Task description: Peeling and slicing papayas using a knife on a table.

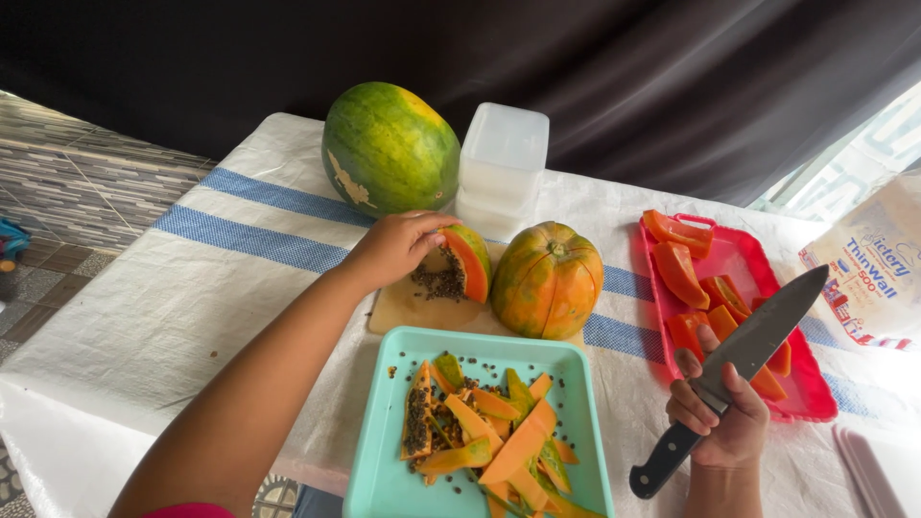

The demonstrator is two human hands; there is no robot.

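orange papaya slice (460,266) sits on the cutting board (403,309) under the left hand (393,247), fingers closed on it; right hand (729,422), well apart, grips the knife (739,360) pointing up-right.

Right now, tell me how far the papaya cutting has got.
Done: peeled slices lie in the red tray, and peels and seeds fill the teal tray. In hand: the left hand grips a seeded papaya piece on the board, and the right hand holds the knife. Left: that piece, the cut papaya and the whole papaya.
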